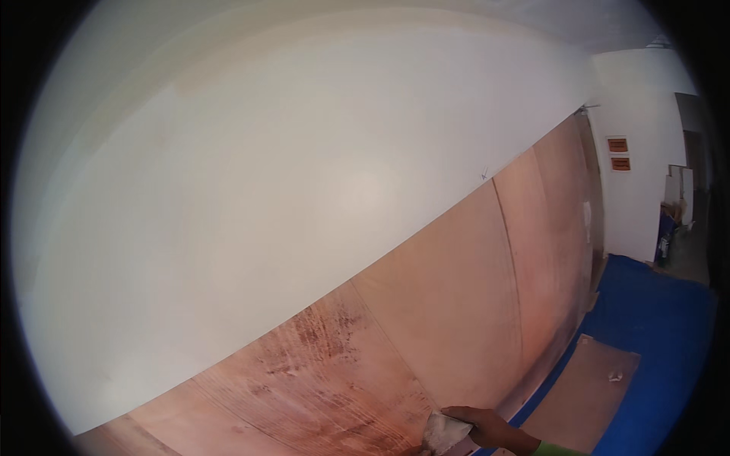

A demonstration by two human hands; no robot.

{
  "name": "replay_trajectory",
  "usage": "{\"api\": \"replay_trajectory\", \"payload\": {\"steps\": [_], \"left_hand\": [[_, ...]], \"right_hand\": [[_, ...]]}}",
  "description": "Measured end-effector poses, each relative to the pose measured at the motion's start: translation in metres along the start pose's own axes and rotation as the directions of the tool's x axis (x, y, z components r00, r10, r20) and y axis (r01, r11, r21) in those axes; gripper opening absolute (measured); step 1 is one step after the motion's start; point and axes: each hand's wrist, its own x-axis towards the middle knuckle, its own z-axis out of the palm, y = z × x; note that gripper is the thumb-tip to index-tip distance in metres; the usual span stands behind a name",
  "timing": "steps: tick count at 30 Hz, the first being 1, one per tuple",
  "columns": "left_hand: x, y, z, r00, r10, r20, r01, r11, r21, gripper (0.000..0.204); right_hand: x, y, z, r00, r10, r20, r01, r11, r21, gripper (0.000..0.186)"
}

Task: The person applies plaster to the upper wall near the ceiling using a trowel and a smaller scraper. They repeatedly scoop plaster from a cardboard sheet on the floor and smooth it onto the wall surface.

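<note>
Right hand, its grip closed on a pale-grey, flat-bladed tool, near the lower edge of the view, before the reddish-brown panelling. Whether the blade touches the panelling cannot be told. A sliver beside it may be the left hand; its grip is indeterminate. A steeply tilted blade could score the panelling; an upward slip could mark the white wall; loose residue could drop onto the blue floor covering.

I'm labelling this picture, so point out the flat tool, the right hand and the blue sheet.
Flat tool [445, 431]: head view, its pale face.
Right hand [493, 427]: head view, middle of hand.
Blue sheet [669, 334]: head view, bare middle part.
</note>
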Motion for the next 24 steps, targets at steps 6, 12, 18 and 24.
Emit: {"api": "replay_trajectory", "payload": {"steps": [6,12,18,24], "left_hand": [[-0.014,0.002,0.016,0.999,0.000,-0.039,-0.001,0.999,-0.048,0.024],[-0.041,-0.007,0.007,0.996,0.061,-0.064,-0.072,0.980,-0.187,0.025],[-0.055,-0.038,0.057,0.889,-0.150,-0.433,-0.022,0.930,-0.368,0.024],[-0.050,-0.063,0.094,0.693,-0.286,-0.662,-0.152,0.839,-0.522,0.028]], "right_hand": [[-0.006,0.038,-0.005,0.987,-0.125,0.099,0.124,0.992,0.020,0.047],[-0.023,0.098,0.058,0.948,0.262,0.181,-0.290,0.946,0.146,0.038],[0.014,0.095,0.122,0.757,0.423,0.497,-0.526,-0.057,0.849,0.048],[0.038,0.069,0.138,0.593,0.217,0.775,-0.780,-0.084,0.620,0.048]]}}
